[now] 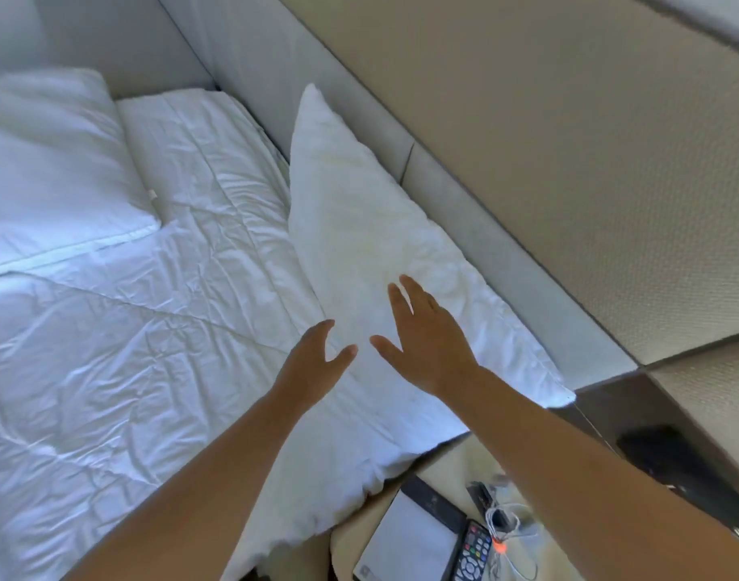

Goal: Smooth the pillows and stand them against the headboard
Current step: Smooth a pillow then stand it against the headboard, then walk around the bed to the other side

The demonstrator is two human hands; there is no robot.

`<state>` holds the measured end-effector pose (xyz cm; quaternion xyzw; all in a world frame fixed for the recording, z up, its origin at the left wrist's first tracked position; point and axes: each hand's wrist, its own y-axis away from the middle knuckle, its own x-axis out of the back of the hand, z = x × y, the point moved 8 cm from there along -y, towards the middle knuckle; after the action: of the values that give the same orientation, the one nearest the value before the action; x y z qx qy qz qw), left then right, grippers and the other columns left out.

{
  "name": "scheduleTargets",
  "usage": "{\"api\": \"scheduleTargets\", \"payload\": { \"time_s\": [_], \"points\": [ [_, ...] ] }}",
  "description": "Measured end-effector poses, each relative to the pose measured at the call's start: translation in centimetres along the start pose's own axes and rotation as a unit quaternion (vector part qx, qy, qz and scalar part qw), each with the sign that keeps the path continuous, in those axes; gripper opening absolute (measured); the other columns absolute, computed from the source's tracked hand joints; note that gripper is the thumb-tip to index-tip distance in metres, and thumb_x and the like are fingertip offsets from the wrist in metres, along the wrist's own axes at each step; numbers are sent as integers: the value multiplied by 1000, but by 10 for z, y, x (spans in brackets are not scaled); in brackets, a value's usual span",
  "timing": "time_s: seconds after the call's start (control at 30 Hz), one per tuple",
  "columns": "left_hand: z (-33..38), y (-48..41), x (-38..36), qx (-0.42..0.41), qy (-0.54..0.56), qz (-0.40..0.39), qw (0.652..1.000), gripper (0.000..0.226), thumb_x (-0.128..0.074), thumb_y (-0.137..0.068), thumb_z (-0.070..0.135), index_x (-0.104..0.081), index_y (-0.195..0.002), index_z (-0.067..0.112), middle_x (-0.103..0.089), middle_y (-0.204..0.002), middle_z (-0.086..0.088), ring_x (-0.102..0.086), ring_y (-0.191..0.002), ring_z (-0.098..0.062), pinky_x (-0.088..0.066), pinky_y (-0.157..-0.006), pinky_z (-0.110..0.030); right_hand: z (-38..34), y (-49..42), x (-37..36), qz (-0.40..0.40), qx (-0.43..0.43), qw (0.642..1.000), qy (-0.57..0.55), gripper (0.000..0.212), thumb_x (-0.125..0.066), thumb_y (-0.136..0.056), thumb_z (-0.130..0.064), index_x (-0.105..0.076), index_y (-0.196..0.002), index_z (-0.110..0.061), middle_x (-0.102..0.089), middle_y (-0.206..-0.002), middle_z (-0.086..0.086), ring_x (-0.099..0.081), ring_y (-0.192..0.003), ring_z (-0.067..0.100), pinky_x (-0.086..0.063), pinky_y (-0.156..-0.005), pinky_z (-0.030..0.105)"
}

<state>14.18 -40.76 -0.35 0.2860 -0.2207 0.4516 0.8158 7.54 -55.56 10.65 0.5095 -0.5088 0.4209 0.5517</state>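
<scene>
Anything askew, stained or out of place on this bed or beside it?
Yes. The near pillow leans against the headboard, wrinkled, with faint yellowish marks. The far pillow lies flat on the crumpled duvet. A tangled cable sits by the remote. Both hands are open.

You're looking at a bed (108, 350) in creased white linen, bathed in cool bluish light; beige textured wall panels (569, 161) rise behind it; beside it a pale bedside table (451, 459) carries a remote control (472, 555), a notepad (409, 543) and tangled white cable (506, 522).
</scene>
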Motion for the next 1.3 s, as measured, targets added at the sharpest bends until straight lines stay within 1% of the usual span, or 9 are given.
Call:
{"api": "scheduleTargets", "payload": {
  "time_s": [0.13, 0.37, 0.43, 0.53, 0.7, 0.8, 0.9, 1.07, 1.3],
  "points": [
    [10, 48, 63, -62, -107, -30, 992, 72, -58, -93, 50, -34, -152, 16, -38, -156, -3, -38, -142, -19, -30, -113, -32, -32, 53, 22, -7, -43, 998, -43, 81, -37, -99, -58, -8, -159, -11, -12, -165, 11, -29, -147, 27, -40, -111, 40],
    [17, 132, 163, -155, -211, -48, 964, 72, -56, -93, 52, -33, -152, 18, -37, -156, 2, -40, -140, -18, -37, -111, -35, -111, 123, 65, 18, -74, 996, -41, 80, -41, -99, -56, -10, -158, -11, -27, -158, 10, -42, -137, 27, -49, -100, 39],
    [15, 156, 186, -177, -241, -43, 953, 72, -55, -93, 52, -33, -152, 18, -39, -155, 1, -40, -139, -19, -38, -109, -36, -135, 136, 74, 19, -89, 994, -53, 80, -42, -99, -55, -12, -158, -11, -37, -150, 11, -49, -130, 28, -50, -97, 40],
    [6, 188, 217, -187, -283, -33, 940, 70, -53, -93, 53, -33, -151, 19, -41, -152, 0, -42, -137, -21, -40, -105, -37, -167, 147, 85, 22, -104, 993, -45, 78, -44, -98, -55, -16, -156, -12, -50, -135, 9, -57, -118, 27, -49, -93, 41],
    [-19, 219, 255, -154, -334, -30, 930, 67, -50, -93, 53, -33, -149, 21, -44, -148, -1, -46, -132, -23, -42, -102, -38, -208, 142, 89, 4, -99, 992, -74, 68, -50, -95, -52, -28, -148, -14, -49, -130, 7, -55, -117, 28, -50, -89, 40],
    [-40, 231, 289, -115, -325, -3, 939, 66, -50, -93, 54, -34, -149, 22, -45, -148, 0, -46, -133, -22, -43, -102, -39, -244, 120, 86, -8, -59, 994, -87, 62, -51, -94, -51, -35, -141, -14, -49, -126, 6, -55, -115, 27, -48, -84, 39],
    [-83, 253, 335, -56, -316, 31, 946, 66, -50, -93, 54, -35, -148, 22, -45, -148, 1, -45, -134, -21, -43, -105, -39, -304, 88, 81, -22, 14, 996, -83, 61, -52, -93, -51, -37, -140, -15, -49, -129, 5, -55, -117, 28, -48, -87, 40],
    [-190, 337, 420, 116, -275, 115, 947, 65, -52, -92, 55, -36, -147, 24, -45, -146, 2, -46, -133, -21, -43, -104, -40, -452, 47, 73, -61, 183, 978, -83, 64, -52, -94, -50, -35, -144, -14, -49, -132, 8, -54, -120, 29, -50, -93, 41],
    [-317, 545, 469, 370, -197, 224, 880, 65, -53, -91, 54, -36, -147, 24, -44, -147, 1, -45, -135, -21, -42, -106, -41, -676, 98, 50, -128, 421, 896, -63, 63, -52, -95, -50, -36, -144, -14, -47, -131, 7, -54, -119, 27, -49, -94, 41]
  ]
}}
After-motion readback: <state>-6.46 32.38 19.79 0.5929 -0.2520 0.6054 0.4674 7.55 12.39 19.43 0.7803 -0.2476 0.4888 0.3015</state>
